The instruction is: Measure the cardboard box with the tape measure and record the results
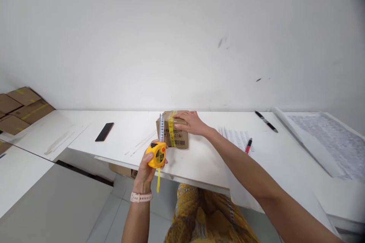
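My left hand (146, 169) is wrapped round a yellow tape measure (157, 155), whose strap hangs below it. From the case the metal blade (161, 127) runs out along the left side of a small brown cardboard box (180, 136). Yellow printed tape (171, 128) crosses the box's top and front. On top of the box, toward its right side, lies my right hand (194, 122) with fingers stretched out, touching the cardboard. The box sits on the white table (205, 159) near the wall.
A black phone (104, 132) lies to the left. Stacked cardboard boxes (25, 110) stand at the far left. To the right are a printed sheet (236, 138), a red and black pen (248, 145), a black marker (266, 121) and large written papers (327, 140).
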Available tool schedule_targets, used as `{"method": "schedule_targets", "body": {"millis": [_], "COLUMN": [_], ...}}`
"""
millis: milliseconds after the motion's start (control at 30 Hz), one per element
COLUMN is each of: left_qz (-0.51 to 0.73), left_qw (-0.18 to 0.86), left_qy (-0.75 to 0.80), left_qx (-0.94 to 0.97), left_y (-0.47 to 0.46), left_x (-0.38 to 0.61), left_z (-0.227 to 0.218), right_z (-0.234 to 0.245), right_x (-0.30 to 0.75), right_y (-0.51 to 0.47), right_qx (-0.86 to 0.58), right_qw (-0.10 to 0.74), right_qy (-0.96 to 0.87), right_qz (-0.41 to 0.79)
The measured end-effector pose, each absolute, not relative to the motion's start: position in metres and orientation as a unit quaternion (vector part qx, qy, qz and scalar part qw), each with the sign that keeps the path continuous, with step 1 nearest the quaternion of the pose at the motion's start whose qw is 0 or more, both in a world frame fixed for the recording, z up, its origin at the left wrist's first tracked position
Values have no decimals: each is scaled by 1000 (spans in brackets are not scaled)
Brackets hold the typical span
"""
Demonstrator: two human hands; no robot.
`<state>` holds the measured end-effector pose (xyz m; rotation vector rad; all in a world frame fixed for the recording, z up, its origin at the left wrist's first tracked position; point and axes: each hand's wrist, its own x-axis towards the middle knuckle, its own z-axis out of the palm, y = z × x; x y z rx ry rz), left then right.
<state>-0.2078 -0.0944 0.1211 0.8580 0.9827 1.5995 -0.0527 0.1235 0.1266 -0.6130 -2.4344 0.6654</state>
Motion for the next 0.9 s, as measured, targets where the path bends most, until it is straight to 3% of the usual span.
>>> {"method": "schedule_targets", "body": {"millis": [200, 600, 900], "left_qz": [647, 640, 625], "left_qw": [519, 508, 495], "left_qy": [436, 460, 471], "left_qx": [348, 348, 377], "left_y": [-58, -51, -45], "left_x": [-191, -188, -185], "left_z": [108, 94, 94], "right_z": [134, 136, 141], "right_x": [-58, -64, -75], "right_y": [145, 149, 144], "right_qx": [-231, -255, -312], "right_qw": [264, 254, 301], "right_qy": [-889, -891, -854], "right_qz": [295, 276, 286]}}
